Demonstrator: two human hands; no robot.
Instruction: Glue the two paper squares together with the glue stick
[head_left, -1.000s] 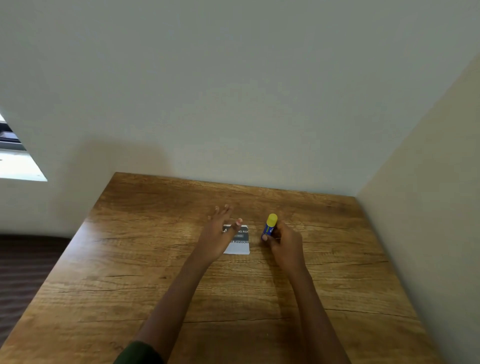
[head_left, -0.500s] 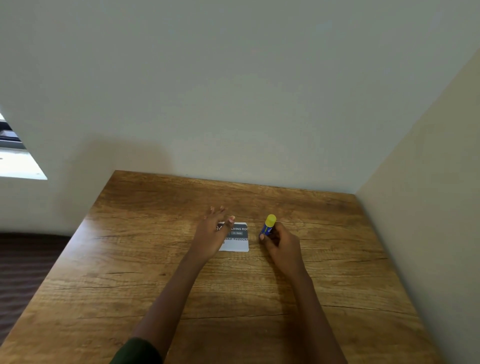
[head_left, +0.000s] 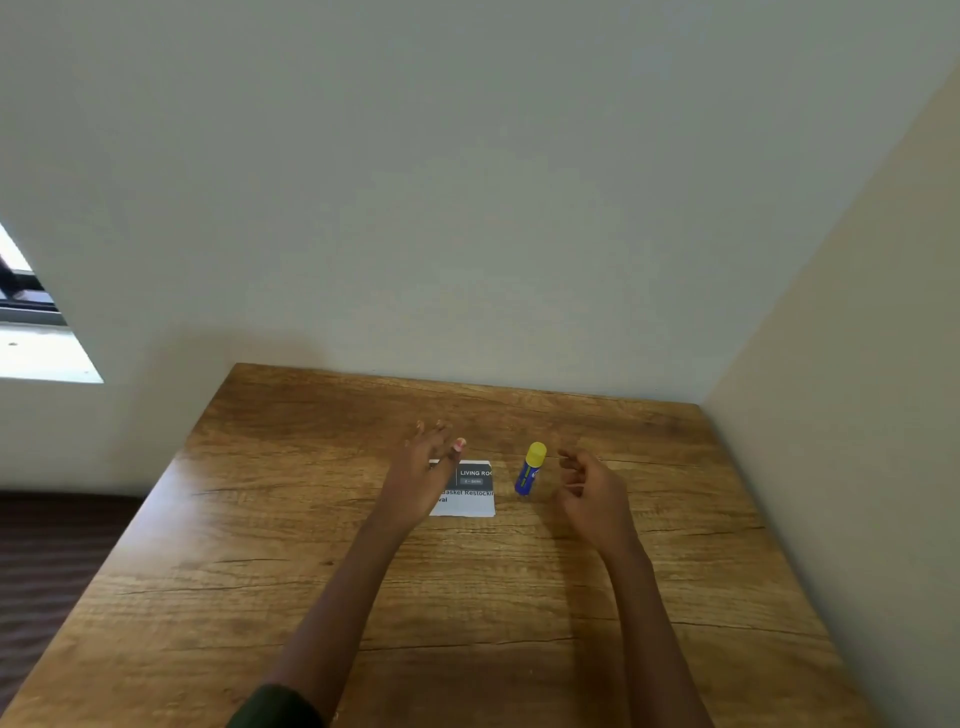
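Head view is looking down on a wooden bench (head_left: 467, 623) that is sitting in a corner between pale walls (head_left: 467, 208); a printed paper square (head_left: 470, 501) is lying flat near the middle of the bench, showing a dark band with white lettering at its 12 o'clock edge and black lettering on white below; only one sheet is showing, and whether a second is lying under it I cannot tell; the left hand (head_left: 423, 467) is reaching over the 9 o'clock side of the paper square with its fingers straight and spread apart, gripping nothing; whether it is pressing on the sheet or hovering just above I cannot tell; the glue stick (head_left: 529, 473) is standing on the bench just beside the paper square at its 3 o'clock, blue body down and yellow cap on top, leaning slightly towards 1 o'clock; the right hand (head_left: 592, 493) is hanging at 3 o'clock of the glue stick, near it but apart from it, its fingers loosely curled and holding nothing; a dark green sleeve (head_left: 275, 706) is showing on the left arm at the 6 o'clock edge; a bright window (head_left: 41, 353) is showing at 9 o'clock.
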